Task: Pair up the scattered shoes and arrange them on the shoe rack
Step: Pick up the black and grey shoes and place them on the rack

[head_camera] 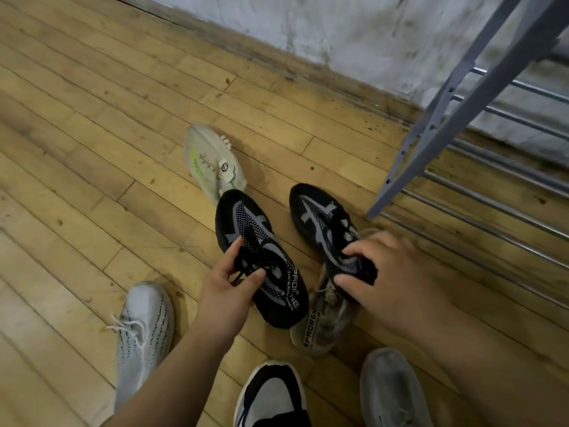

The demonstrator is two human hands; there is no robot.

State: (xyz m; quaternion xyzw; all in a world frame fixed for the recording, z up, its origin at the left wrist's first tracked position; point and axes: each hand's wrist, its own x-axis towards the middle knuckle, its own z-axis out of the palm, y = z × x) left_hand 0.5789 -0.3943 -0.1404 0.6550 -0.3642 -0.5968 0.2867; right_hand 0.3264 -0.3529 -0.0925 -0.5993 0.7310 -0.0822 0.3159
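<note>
Two matching black sneakers with grey markings are in the middle of the floor. My left hand [229,283] pinches the left black sneaker [246,223] at its laces and tongue. My right hand [391,272] grips the collar of the right black sneaker [320,217]. A beige sneaker [326,322] lies under and between them. A cream sneaker [212,161] lies on its side farther off. The grey metal shoe rack [455,118] stands at the right, its bars bare.
A white knit sneaker [144,328] lies at the lower left. A grey sneaker [391,386] sits at the lower right, and a black-and-white shoe [271,392] at the bottom centre. Wooden floorboards [92,118] run to a stained wall [338,29] behind.
</note>
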